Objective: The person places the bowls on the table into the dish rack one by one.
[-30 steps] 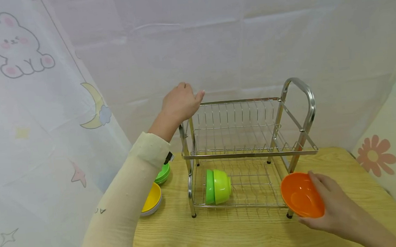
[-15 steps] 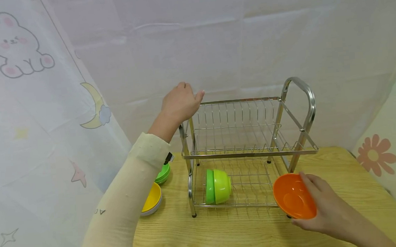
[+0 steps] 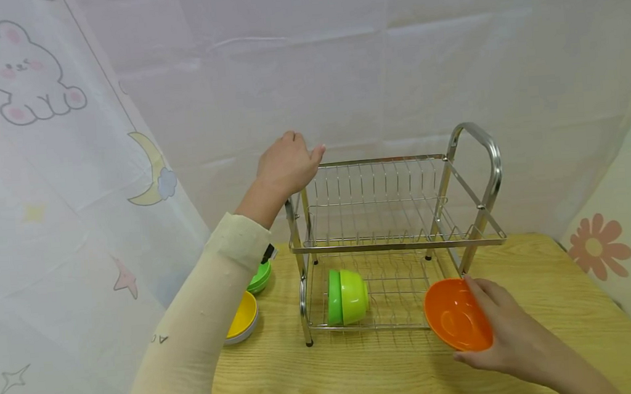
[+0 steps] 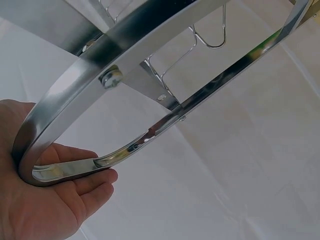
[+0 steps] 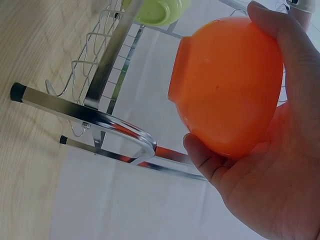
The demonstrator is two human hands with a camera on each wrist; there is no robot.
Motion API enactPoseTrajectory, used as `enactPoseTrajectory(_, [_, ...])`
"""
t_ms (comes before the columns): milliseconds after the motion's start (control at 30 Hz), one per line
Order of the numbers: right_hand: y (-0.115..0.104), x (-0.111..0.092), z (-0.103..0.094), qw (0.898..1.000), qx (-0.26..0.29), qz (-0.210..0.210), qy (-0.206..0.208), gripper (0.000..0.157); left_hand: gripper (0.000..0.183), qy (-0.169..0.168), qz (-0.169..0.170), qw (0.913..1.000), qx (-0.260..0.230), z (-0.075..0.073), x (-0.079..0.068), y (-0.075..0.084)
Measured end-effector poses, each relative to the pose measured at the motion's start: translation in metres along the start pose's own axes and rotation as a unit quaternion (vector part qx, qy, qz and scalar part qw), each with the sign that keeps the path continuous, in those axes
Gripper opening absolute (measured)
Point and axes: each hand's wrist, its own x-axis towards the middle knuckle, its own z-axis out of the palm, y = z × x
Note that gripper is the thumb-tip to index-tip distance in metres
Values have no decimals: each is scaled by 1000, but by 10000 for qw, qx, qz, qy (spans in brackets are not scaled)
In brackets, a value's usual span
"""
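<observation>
Orange bowl [image 3: 458, 312]: plain, glossy inside with small highlights, rounded walls, a short foot [image 5: 178, 69] showing at the base in the right wrist view. Round, so no one long side; the line from foot to mouth leans well off upright. Mouth faces up and toward the person in the head view; foot angles down and away. Rim shows as a slanted oval, upper left to lower right.

Location: in the air at the front right of the metal dish rack [image 3: 403, 245], by the lower tier, above the wooden table [image 3: 385, 377].

Right hand [image 3: 501, 329] grasps the bowl by its right side, digits spread on opposite edges. Left hand [image 3: 289, 164] curls round the rack's left handle [image 4: 65, 105].

Lower tier, left: green bowl [image 3: 334, 297] and lime bowl [image 3: 354, 296], both on edge, touching.
</observation>
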Motion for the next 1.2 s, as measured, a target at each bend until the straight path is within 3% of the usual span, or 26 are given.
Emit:
enactPoseTrajectory(333, [-9, 2, 2, 9999, -20, -88, 44, 131, 75, 21, 37, 10000, 4, 0, -1, 0])
enactPoseTrajectory(600, [-18, 5, 4, 9999, -13, -154, 28, 126, 75, 56, -7, 9995, -304, -1, -4, 0])
enactPoseTrajectory(1200, [-35, 11, 11, 9996, 150, -216, -81, 126, 75, 587, 217, 9936, -939, 4, -14, -5])
